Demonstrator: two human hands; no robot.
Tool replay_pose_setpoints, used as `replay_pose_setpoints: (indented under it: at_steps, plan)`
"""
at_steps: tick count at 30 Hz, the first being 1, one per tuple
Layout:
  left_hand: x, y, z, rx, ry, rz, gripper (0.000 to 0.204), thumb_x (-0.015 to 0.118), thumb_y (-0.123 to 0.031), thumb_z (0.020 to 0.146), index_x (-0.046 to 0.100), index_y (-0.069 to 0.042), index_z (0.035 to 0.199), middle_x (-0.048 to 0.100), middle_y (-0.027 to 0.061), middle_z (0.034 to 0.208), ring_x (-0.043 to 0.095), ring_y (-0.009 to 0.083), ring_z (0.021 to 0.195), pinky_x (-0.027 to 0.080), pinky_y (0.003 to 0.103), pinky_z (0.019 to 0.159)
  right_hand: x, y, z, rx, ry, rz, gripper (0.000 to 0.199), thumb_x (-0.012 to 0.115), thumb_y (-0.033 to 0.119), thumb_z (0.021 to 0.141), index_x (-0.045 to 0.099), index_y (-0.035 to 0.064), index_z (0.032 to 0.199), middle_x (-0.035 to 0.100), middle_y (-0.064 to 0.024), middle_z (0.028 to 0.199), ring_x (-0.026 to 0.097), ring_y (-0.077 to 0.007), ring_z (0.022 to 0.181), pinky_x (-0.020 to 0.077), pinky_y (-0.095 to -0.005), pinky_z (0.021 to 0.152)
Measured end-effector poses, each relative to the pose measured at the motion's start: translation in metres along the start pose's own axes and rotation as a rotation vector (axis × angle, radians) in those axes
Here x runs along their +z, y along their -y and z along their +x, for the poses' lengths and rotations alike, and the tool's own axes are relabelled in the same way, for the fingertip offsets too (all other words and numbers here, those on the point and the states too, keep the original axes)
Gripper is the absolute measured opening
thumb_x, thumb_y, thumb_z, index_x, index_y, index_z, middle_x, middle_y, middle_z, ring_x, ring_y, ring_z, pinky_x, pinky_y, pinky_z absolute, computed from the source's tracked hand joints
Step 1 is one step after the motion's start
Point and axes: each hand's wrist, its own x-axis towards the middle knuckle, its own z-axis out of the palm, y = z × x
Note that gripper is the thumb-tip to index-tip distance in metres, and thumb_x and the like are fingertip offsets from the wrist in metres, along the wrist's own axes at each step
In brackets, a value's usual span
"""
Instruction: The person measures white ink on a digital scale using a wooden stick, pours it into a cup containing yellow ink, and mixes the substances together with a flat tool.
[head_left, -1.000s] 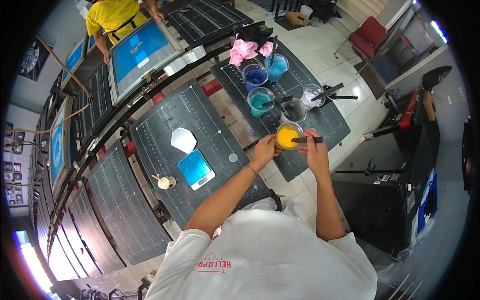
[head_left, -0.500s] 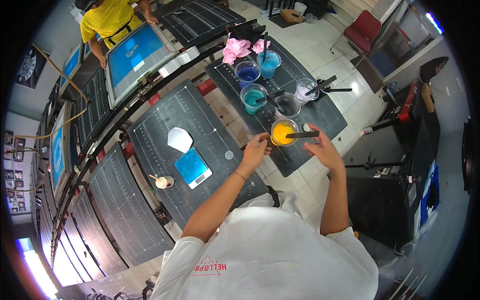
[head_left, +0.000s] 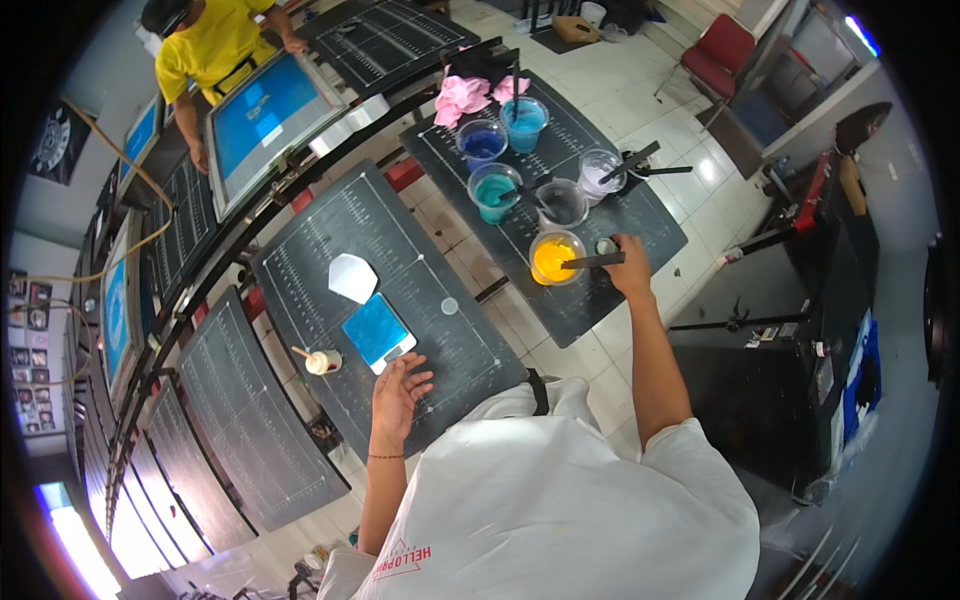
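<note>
Here the right hand (head_left: 630,268) is gripping a dark stick (head_left: 592,261) lying across the orange cup (head_left: 555,257) on the far surface (head_left: 600,300). The left hand (head_left: 398,392) is hovering open, fingers spread, over the near surface (head_left: 440,340) beside a blue scale (head_left: 377,331)

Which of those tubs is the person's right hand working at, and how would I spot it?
Find the dark ruled board on the right that carries a cluster of round tubs. The one you want is the tub of orange-yellow ink at the cluster's near end, just left of the right hand, with a dark stick lying across its rim. Its neighbours hold blue, teal or pale contents; it alone is orange.
</note>
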Motion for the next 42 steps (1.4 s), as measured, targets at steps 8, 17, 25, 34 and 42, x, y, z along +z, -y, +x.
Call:
replay_pose_setpoints:
  at_steps: [8, 17, 25, 34, 42]
  plan:
    - [-0.009, 0.015, -0.022, -0.023, -0.074, 0.123, 0.032, 0.052, -0.027, 0.108, 0.061, -0.001, 0.126, 0.067, 0.0126, 0.121, 0.069, 0.0191, 0.098, 0.057, 0.031, 0.082, -0.007, -0.028, -0.032, -0.003, -0.116, 0.207, 0.043, 0.073, 0.023, 0.08, 0.06, 0.0013, 0.115, 0.07, -0.0232, 0.105, 0.068, -0.0431, 0.099, 0.0519, -0.0467, 0.085]
    - [-0.05, 0.032, -0.029, 0.074, -0.397, 0.151, 0.024, 0.053, -0.024, 0.107, 0.063, -0.003, 0.115, 0.068, 0.0072, 0.106, 0.066, 0.0153, 0.085, 0.054, 0.028, 0.072, 0.01, 0.154, -0.144, -0.405, 0.608, 0.486, 0.038, 0.08, 0.015, 0.081, 0.062, 0.0033, 0.112, 0.065, -0.0127, 0.107, 0.065, -0.0286, 0.096, 0.053, -0.0372, 0.08]
    - [-0.108, 0.017, 0.0, 0.471, -0.821, 0.486, 0.015, 0.066, -0.008, 0.092, 0.055, 0.0, 0.097, 0.062, 0.0059, 0.089, 0.059, 0.0128, 0.073, 0.052, 0.029, 0.07, 0.093, 0.225, -0.151, -0.9, 0.611, 0.009, 0.051, 0.083, 0.023, 0.08, 0.061, 0.0049, 0.123, 0.064, -0.0129, 0.111, 0.062, -0.0314, 0.104, 0.0518, -0.0444, 0.088]
    - [-0.134, -0.018, 0.03, 0.522, -0.736, 0.731, 0.073, 0.084, -0.017, 0.079, 0.052, -0.002, 0.142, 0.053, 0.0152, 0.122, 0.059, 0.0161, 0.085, 0.053, 0.03, 0.076, 0.103, 0.419, -0.143, -0.772, 0.884, 0.338, 0.061, 0.075, 0.039, 0.089, 0.059, 0.0005, 0.133, 0.069, -0.0164, 0.093, 0.069, -0.0326, 0.09, 0.0516, -0.0436, 0.077]
    - [-0.133, -0.029, 0.036, 0.582, -0.641, 0.689, 0.049, 0.084, -0.02, 0.08, 0.067, -0.006, 0.123, 0.065, 0.0113, 0.112, 0.065, 0.0251, 0.09, 0.054, 0.036, 0.079, 0.135, 0.457, -0.147, -1.129, 0.685, 0.343, 0.025, 0.062, 0.027, 0.097, 0.077, 0.0071, 0.102, 0.07, -0.0119, 0.088, 0.068, -0.0331, 0.083, 0.0528, -0.0432, 0.075]
